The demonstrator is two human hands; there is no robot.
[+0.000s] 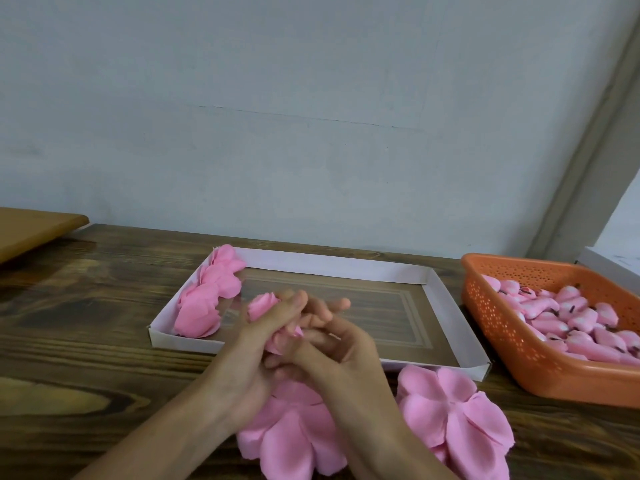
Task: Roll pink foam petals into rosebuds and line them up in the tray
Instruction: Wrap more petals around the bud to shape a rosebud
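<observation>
Left grip point(266, 344) wraps and right grip point(346, 348) pinches the base of a half-rolled pink foam rosebud point(264, 306), held over the white tray point(346, 263) near its left end; we judge a slack pinch would let the springy foam unroll, or a clumsy set-down knock the finished rosebuds point(207, 299) lined there.

— What is the person wearing on the arms?
— Both are showing bare skin: the left forearm point(166, 424) and right forearm point(377, 431) are running uncovered to the frame's edge.
— And the hands?
— The left hand point(256, 344) and right hand point(346, 351) are going bare too, showing slim fingers.
</observation>
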